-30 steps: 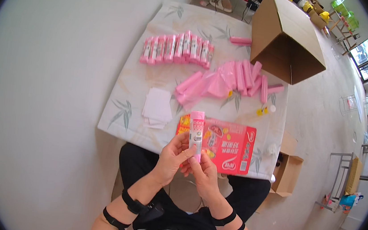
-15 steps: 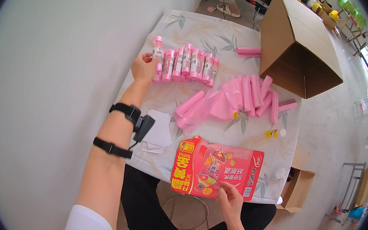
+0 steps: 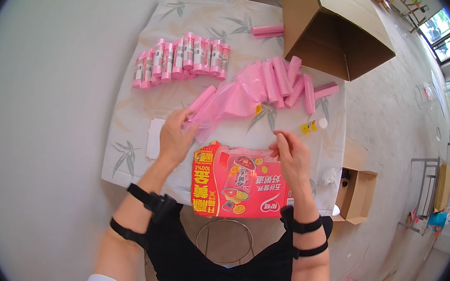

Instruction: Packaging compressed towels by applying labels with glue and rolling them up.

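My left hand [image 3: 176,138] is at the near end of an unlabelled pink plastic roll [image 3: 203,98], its fingers closed around that end. Crumpled pink plastic film [image 3: 235,99] lies beside this roll. Over the far edge of a flattened red printed carton [image 3: 239,183], my right hand [image 3: 293,157] hovers with loosely bent fingers slightly apart and nothing visible in them. Several pink rolls with white labels [image 3: 178,59] are stacked at the far left. More plain pink rolls [image 3: 280,80] lie beyond the film. White paper slips [image 3: 154,137] are partly hidden behind my left hand.
An open cardboard box [image 3: 335,34] lies on its side at the table's far right. A yellow glue stick with a white cap [image 3: 314,126] rests near the right edge. On the floor to the right stands a smaller open box [image 3: 359,196]. A round stool [image 3: 225,239] shows below.
My left hand has left the labelled rolls and come nearer, to a plain pink roll. My right hand has risen to the carton's far edge. The view has shifted, moving the table leftward.
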Motion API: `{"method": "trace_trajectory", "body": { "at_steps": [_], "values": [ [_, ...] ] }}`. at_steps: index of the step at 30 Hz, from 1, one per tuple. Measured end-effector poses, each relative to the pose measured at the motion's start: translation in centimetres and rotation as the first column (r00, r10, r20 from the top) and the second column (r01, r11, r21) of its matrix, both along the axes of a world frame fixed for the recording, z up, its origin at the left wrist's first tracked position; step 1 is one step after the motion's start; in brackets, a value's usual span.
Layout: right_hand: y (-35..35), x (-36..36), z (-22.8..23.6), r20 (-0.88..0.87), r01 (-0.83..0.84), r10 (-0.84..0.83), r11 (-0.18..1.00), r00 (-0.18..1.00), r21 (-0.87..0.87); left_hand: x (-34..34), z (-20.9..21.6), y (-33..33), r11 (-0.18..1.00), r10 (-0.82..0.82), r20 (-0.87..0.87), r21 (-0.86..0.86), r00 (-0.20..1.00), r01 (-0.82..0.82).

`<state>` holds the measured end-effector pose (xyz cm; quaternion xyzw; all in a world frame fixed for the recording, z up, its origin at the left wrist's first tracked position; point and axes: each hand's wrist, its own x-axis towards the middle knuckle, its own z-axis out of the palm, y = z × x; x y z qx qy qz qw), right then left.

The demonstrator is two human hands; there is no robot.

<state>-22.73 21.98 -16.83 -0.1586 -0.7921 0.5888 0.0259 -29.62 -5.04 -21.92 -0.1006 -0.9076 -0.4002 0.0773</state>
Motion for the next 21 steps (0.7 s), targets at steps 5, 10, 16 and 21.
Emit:
{"method": "trace_trajectory", "body": {
  "at_steps": [5, 10, 16, 21],
  "values": [
    [0.5, 0.8, -2.5, 0.026, -0.215, 0.214, 0.961, 0.976, 0.171, 4.0, -1.7, -3.1, 0.952, 0.210, 0.215, 0.179, 0.954, -0.250],
    [5.7, 8.6, -2.1, 0.349, -0.386, 0.246, 0.820, 0.904, 0.423, 8.6, 0.6, -7.3, 0.901, 0.231, 0.289, 0.297, 0.929, -0.317],
    [4.3, 23.1, 1.0, 0.216, -0.265, 0.212, 0.929, 0.953, 0.257, 18.9, 1.4, -3.1, 0.964, 0.061, 0.436, 0.208, 0.898, -0.167],
    [-0.1, 34.0, 1.1, 0.390, -0.106, 0.054, 0.988, 0.919, 0.114, 25.5, 1.2, 2.0, 0.958, -0.198, 0.270, 0.254, 0.942, 0.129]
  ]
}}
